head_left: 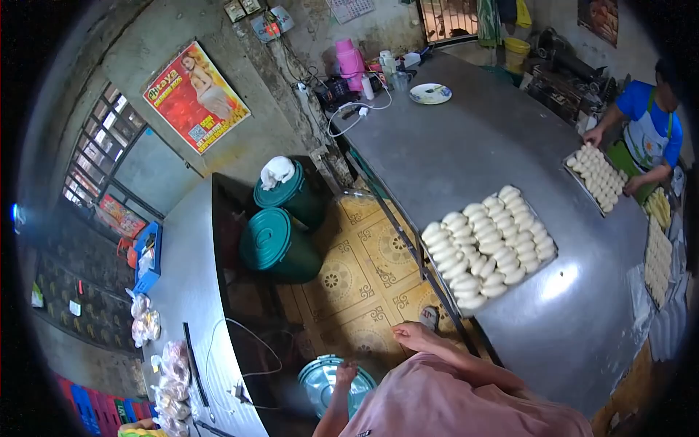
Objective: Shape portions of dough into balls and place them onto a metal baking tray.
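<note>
**Two hands low, one on the teal bucket lid**

Two hands show at the bottom of the view. Your left hand (345,373) rests on the lid of a teal plastic bucket (329,379) standing on the patterned floor tiles (364,284), just below you; the fingers look curled over the lid's centre, but you cannot tell whether they grip a knob or only press on it. Your right hand (413,336) is loosely open, holding nothing, hovering near the corner of the steel tabletop (466,146).

Judging by its look, the lid is light, stiff plastic with a smooth, possibly slippery top; a hold at its rim or centre knob would suit it best. The bucket beneath may be heavy if full, which cannot be seen.

On the tabletop, close to your right hand, a metal tray (489,247) carries rows of pale dough pieces: soft, easily dented, so the tray edges are the place to hold. Two more teal lidded bins (280,244) stand farther off on the floor, one with a white cloth on top. Across the tabletop another person (648,124) handles a second tray of dough (597,177).
</note>
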A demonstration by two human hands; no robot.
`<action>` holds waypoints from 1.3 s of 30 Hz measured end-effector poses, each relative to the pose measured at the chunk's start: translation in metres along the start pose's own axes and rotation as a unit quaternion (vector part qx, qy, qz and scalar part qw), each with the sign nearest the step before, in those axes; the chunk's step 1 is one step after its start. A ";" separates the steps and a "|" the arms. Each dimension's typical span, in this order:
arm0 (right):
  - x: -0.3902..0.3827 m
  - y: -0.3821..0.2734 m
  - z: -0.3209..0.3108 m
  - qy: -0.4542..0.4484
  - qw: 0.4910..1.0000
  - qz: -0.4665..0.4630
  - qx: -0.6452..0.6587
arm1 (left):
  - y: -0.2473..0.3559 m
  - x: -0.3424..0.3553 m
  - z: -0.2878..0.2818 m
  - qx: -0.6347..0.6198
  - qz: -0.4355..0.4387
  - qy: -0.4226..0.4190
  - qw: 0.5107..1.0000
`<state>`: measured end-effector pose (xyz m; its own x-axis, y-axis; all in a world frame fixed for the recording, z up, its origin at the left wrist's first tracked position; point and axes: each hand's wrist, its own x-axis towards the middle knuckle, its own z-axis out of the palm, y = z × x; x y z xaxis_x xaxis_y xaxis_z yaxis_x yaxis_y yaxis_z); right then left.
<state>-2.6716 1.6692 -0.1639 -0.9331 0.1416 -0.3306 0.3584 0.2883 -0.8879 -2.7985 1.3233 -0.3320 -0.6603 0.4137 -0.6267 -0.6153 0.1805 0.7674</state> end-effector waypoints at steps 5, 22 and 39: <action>0.086 -0.017 -0.066 0.006 1.000 -0.006 0.023 | 0.007 0.020 0.024 0.343 -0.052 0.042 0.937; 0.339 -0.075 -0.148 0.040 0.999 -0.030 0.012 | 0.170 0.215 0.022 0.276 -0.083 0.107 0.952; 0.542 -0.154 -0.233 0.318 0.940 -0.069 -0.099 | 0.403 0.491 -0.114 0.168 -0.088 0.124 0.974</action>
<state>-3.2253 1.9216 -0.1315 -0.7866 0.6096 0.0985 0.2925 0.5082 -0.8100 -3.4202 1.4973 -0.3460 -0.6662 0.1293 -0.7345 -0.5808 0.5277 0.6198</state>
